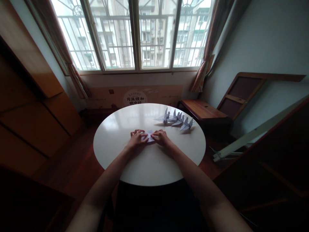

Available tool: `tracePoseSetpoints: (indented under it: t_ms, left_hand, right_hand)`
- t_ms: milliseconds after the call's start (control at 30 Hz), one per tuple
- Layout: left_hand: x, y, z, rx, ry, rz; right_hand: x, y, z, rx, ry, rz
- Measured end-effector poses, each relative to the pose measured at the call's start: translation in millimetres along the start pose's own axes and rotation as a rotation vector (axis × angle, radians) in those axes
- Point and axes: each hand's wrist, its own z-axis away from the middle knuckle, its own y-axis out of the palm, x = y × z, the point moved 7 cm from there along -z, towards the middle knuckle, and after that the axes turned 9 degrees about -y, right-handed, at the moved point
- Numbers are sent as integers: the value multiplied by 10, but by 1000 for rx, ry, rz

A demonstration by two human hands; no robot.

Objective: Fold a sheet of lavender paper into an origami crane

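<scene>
At centre of round glossy white tabletop (108, 151): left hand (138, 138), fingers closed on left side of small folded pale paper (150, 138); right hand (161, 137), fingers closed on opposite side. Near far-right edge: clustered pale folded-paper cranes (179, 121). Beyond edge: brown wooden bench (205, 109).

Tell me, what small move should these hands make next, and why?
Perhaps the right hand should press along the paper while the left hand steadies it: the paper lies on the white table, with fingers of both hands on it from opposite sides.
</scene>
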Motion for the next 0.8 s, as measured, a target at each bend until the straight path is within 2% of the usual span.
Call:
tracePoseSetpoints:
  t_ms: [100,367,533,800]
  left_hand:
    - [42,14,-7,-31,-15,-37]
    - [93,150,-81,46,61,80]
    - [100,120,-87,49,19,163]
    - [61,44,-58,46,14,195]
  right_hand:
    - [-9,10,-8,-3,22,15]
    - [-100,85,-7,-43,-45,-16]
    - [-237,140,-28,-36,17,-83]
    - [-204,115,-11,-3,1,-68]
